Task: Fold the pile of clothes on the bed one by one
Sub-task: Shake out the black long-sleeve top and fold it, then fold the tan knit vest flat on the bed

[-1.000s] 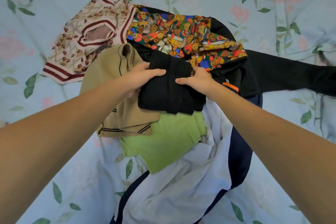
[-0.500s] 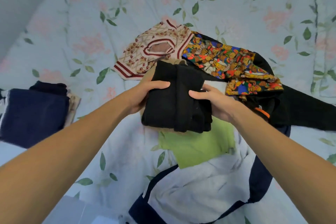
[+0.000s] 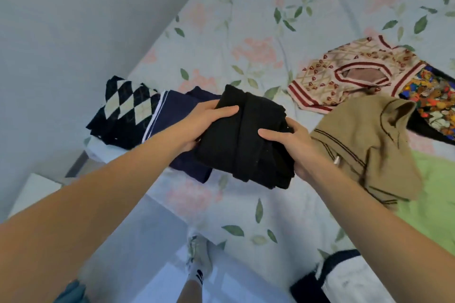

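A folded black garment [image 3: 246,140] hangs between both hands above the bed's left part. My left hand [image 3: 209,120] grips its left edge, thumb on top. My right hand [image 3: 288,142] grips its right edge, thumb on top and fingers underneath. Just left of it lie a folded navy garment [image 3: 172,110] and a folded black-and-cream argyle one [image 3: 123,108]. To the right the unfolded pile shows a tan top [image 3: 369,140], a pink patterned knit [image 3: 349,74], a colourful print piece [image 3: 433,101] and a green garment [image 3: 433,194].
The floral bedsheet [image 3: 246,39] covers the bed. A grey wall [image 3: 73,19] runs along the left. A white-and-navy garment [image 3: 344,280] hangs at the bed's near edge. My foot in a sock and shoe [image 3: 197,261] stands on the floor below.
Both hands lifted the folded black garment off the pile and carried it left, next to the folded navy and argyle pieces. The view swung left with it.
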{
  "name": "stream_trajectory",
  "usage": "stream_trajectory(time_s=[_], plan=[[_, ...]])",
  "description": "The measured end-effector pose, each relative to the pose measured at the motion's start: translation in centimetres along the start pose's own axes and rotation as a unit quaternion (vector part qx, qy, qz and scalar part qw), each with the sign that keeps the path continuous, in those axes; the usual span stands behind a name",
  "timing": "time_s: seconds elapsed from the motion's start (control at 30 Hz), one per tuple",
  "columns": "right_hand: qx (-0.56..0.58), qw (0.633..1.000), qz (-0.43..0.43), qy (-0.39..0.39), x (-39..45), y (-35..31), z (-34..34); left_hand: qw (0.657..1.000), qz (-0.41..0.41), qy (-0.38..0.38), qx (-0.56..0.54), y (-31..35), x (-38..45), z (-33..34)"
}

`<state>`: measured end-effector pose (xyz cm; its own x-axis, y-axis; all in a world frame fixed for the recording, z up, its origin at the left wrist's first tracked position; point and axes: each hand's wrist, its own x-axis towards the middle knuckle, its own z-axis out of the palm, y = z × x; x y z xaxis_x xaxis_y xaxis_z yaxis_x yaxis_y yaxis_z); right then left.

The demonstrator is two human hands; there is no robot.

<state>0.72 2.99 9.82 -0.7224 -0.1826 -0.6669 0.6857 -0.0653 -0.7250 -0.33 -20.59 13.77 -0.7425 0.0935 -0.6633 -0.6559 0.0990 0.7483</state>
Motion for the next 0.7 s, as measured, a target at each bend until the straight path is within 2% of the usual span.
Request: stream_trajectory(time_s=[0.17, 0.27, 0.3, 0.33, 0.4, 0.43, 0.47, 0.53, 0.57, 0.63, 0.7], plan=[[-0.042, 0.995, -0.024, 0.082, 2.9, 0.9, 10.9, 0.998, 0.003, 0.042, 0.056, -0.4, 0.5, -10.8], [-0.150, 0.975, -0.070, 0.147, 5.6, 2.4, 16.4, 0.986, 0.032, 0.082, 0.139, -1.4, 2.4, -15.7], [-0.224, 0.955, -0.094, 0.169, 6.2, 3.1, 17.9, 0.971, 0.036, 0.103, 0.213, -2.3, 3.4, -17.1], [-0.323, 0.918, -0.126, 0.193, 6.7, 3.9, 19.1, 0.941, 0.032, 0.132, 0.310, -3.4, 4.3, -18.0], [-0.496, 0.806, -0.232, 0.226, 7.3, 5.5, 20.8, 0.867, 0.043, 0.196, 0.456, -5.7, 5.2, -18.4], [-0.533, 0.767, -0.289, 0.212, 7.6, 6.1, 21.5, 0.843, 0.079, 0.217, 0.487, -6.7, 5.3, -18.2], [-0.554, 0.745, -0.329, 0.177, 8.0, 7.0, 22.1, 0.820, 0.138, 0.217, 0.512, -7.6, 5.2, -17.9], [-0.589, 0.728, -0.335, 0.105, 9.0, 9.1, 22.9, 0.763, 0.237, 0.149, 0.582, -10.0, 5.2, -17.4], [-0.610, 0.722, -0.315, 0.088, 9.5, 10.2, 22.9, 0.739, 0.254, 0.104, 0.615, -11.5, 5.4, -17.4], [-0.638, 0.716, -0.273, 0.078, 10.4, 11.7, 22.4, 0.706, 0.246, 0.051, 0.662, -13.8, 6.1, -17.6], [-0.639, 0.720, -0.262, 0.070, 10.8, 12.1, 21.7, 0.687, 0.243, 0.070, 0.681, -14.7, 7.1, -17.3]])
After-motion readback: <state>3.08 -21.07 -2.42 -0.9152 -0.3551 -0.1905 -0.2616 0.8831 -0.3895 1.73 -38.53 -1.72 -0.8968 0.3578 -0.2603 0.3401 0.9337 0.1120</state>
